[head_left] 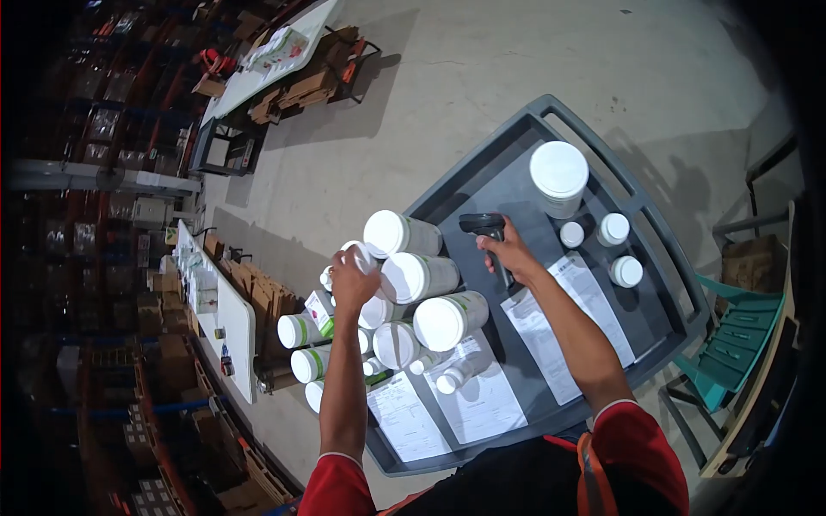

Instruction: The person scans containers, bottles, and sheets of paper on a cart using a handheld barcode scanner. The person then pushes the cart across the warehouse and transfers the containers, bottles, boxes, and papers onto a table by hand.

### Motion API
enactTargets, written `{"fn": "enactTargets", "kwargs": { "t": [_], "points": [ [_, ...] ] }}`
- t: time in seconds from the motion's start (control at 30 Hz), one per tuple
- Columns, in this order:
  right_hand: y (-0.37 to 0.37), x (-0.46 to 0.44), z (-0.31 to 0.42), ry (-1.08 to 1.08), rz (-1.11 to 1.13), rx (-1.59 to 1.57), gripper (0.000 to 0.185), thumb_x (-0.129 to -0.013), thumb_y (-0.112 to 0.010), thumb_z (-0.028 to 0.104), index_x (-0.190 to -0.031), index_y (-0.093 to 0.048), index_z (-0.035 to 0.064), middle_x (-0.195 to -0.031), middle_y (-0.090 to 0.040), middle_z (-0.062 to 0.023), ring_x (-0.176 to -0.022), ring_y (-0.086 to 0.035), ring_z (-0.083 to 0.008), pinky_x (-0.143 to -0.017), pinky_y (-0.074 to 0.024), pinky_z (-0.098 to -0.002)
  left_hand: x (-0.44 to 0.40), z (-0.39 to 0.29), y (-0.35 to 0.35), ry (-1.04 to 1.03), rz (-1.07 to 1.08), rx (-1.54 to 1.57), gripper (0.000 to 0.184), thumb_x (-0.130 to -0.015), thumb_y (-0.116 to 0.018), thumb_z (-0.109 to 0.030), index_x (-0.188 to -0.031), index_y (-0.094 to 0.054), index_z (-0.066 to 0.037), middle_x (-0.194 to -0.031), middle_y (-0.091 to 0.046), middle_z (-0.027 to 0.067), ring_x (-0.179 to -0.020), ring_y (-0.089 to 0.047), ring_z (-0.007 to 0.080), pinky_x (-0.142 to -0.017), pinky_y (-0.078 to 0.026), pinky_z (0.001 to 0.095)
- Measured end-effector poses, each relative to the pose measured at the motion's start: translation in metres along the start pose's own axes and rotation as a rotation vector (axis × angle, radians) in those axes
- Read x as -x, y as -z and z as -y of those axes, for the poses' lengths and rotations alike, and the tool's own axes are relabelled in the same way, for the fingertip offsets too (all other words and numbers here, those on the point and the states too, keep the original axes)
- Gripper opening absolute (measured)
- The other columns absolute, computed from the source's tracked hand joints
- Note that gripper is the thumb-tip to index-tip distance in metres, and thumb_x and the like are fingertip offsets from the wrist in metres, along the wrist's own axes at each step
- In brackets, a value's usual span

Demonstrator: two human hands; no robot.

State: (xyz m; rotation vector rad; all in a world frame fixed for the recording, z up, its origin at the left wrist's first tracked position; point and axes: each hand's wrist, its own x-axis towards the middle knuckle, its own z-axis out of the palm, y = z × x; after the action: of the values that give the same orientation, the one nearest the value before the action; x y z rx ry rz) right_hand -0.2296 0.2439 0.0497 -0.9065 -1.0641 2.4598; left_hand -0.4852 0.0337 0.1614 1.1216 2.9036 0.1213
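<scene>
My right hand [509, 252] is wrapped around the grip of a dark handheld barcode scanner [483, 223], held above the grey cart [482, 163]. My left hand [355, 279] reaches in among the grouped tubs with bent fingers, closed on a white bottle [327, 277] that it partly hides. Beside it lie large white tubs [422, 277] on their sides, smaller white bottles with green bands [298, 330] and a small white-and-green box [319, 311]. Nearer to me, a small bottle [453, 377] rests on a printed sheet [477, 408].
At the cart's far right stand a large white tub [559, 172] and three small bottles [613, 229]. More paper sheets [572, 327] lie on the cart. A green chair [744, 331] is to the right. White tables [232, 331], cardboard and shelving fill the left; a person in red [219, 64] is far off.
</scene>
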Motion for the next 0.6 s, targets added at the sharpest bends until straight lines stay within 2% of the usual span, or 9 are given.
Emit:
{"fn": "enactTargets", "kwargs": {
  "t": [0.07,0.1,0.2,0.23,0.33,0.4,0.43,0.53,0.6],
  "points": [
    [-0.001,-0.004,0.003,0.008,0.022,0.026,0.061,-0.088,-0.069,0.009,-0.138,-0.035,0.0089,-0.088,-0.06,-0.0063,-0.057,-0.057,-0.0137,-0.047,-0.0496,-0.0309,0.0,-0.002,0.003,0.038,0.048,-0.011,0.082,-0.069,-0.076,-0.027,-0.143,-0.045,-0.006,-0.143,-0.042,0.026,-0.121,-0.05,0.0511,-0.104,-0.043,0.0558],
    [-0.001,-0.005,0.004,0.005,0.023,0.048,0.061,-0.088,-0.069,0.009,-0.138,-0.035,0.0085,-0.088,-0.06,-0.0063,-0.057,-0.057,-0.0137,-0.047,-0.0498,-0.031,-0.007,0.013,-0.008,-0.01,0.024,-0.016,0.091,-0.067,-0.079,-0.028,-0.148,-0.04,-0.01,-0.145,-0.039,0.025,-0.122,-0.049,0.052,-0.103,-0.044,0.0573],
    [-0.001,-0.003,0.004,-0.009,0.022,0.074,0.061,-0.088,-0.07,0.01,-0.137,-0.035,0.0075,-0.087,-0.059,-0.0064,-0.056,-0.057,-0.0136,-0.046,-0.05,-0.031,-0.017,0.018,-0.016,0.004,0.012,0.091,0.095,-0.063,-0.081,-0.028,-0.147,-0.041,-0.011,-0.143,-0.041,0.0242,-0.123,-0.048,0.0522,-0.101,-0.045,0.058],
    [-0.002,0.0,0.004,-0.017,0.009,0.082,0.062,-0.088,-0.07,0.01,-0.138,-0.034,0.0074,-0.087,-0.059,-0.0064,-0.056,-0.057,-0.0136,-0.046,-0.0498,-0.0309,-0.019,0.009,-0.008,0.057,-0.018,0.099,0.094,-0.057,-0.086,-0.029,-0.141,-0.05,-0.009,-0.135,-0.049,0.0231,-0.12,-0.053,0.0471,-0.1,-0.048,0.0534],
    [-0.011,0.013,0.009,0.001,-0.022,0.104,0.067,-0.088,-0.069,0.008,-0.143,-0.03,0.0084,-0.089,-0.059,-0.0077,-0.055,-0.056,-0.0138,-0.045,-0.0491,-0.0302,-0.023,0.001,0.029,0.091,0.095,0.201,0.089,-0.05,-0.089,-0.03,-0.131,-0.06,-0.007,-0.124,-0.057,0.0217,-0.115,-0.058,0.0409,-0.099,-0.049,0.0471],
    [-0.027,0.031,0.024,0.037,-0.033,0.113,0.067,-0.088,-0.068,0.006,-0.144,-0.03,0.0093,-0.092,-0.059,-0.0082,-0.056,-0.056,-0.0143,-0.047,-0.0491,-0.0305,-0.026,0.011,0.05,0.049,0.036,0.225,0.086,-0.048,-0.09,-0.028,-0.127,-0.063,-0.006,-0.119,-0.06,0.021,-0.112,-0.061,0.038,-0.099,-0.05,0.044],
    [-0.035,0.038,0.03,0.059,0.004,0.104,0.074,-0.088,-0.068,0.005,-0.149,-0.026,0.0095,-0.095,-0.059,-0.0101,-0.056,-0.056,-0.0147,-0.047,-0.0491,-0.0309,-0.027,0.014,0.064,0.028,0.008,0.234,0.085,-0.047,-0.09,-0.027,-0.125,-0.065,-0.006,-0.116,-0.061,0.0206,-0.111,-0.062,0.0365,-0.098,-0.05,0.0424],
    [-0.071,0.064,0.051,0.068,0.109,0.051,0.075,-0.088,-0.068,0.004,-0.149,-0.026,0.0095,-0.096,-0.058,-0.0112,-0.057,-0.057,-0.0147,-0.048,-0.0492,-0.0309,-0.019,0.016,0.119,0.003,-0.06,0.262,0.084,-0.048,-0.089,-0.023,-0.126,-0.064,-0.007,-0.12,-0.061,0.0207,-0.113,-0.061,0.0365,-0.098,-0.05,0.0434],
    [-0.095,0.073,0.056,0.07,0.176,0.014,0.075,-0.087,-0.067,0.002,-0.149,-0.025,0.0086,-0.098,-0.057,-0.0113,-0.058,-0.057,-0.0149,-0.048,-0.0494,-0.0307,-0.013,0.019,0.148,-0.039,-0.099,0.258,0.083,-0.047,-0.088,-0.021,-0.126,-0.065,-0.007,-0.117,-0.063,0.0175,-0.111,-0.062,0.0345,-0.096,-0.05,0.0424]
  ]
}}
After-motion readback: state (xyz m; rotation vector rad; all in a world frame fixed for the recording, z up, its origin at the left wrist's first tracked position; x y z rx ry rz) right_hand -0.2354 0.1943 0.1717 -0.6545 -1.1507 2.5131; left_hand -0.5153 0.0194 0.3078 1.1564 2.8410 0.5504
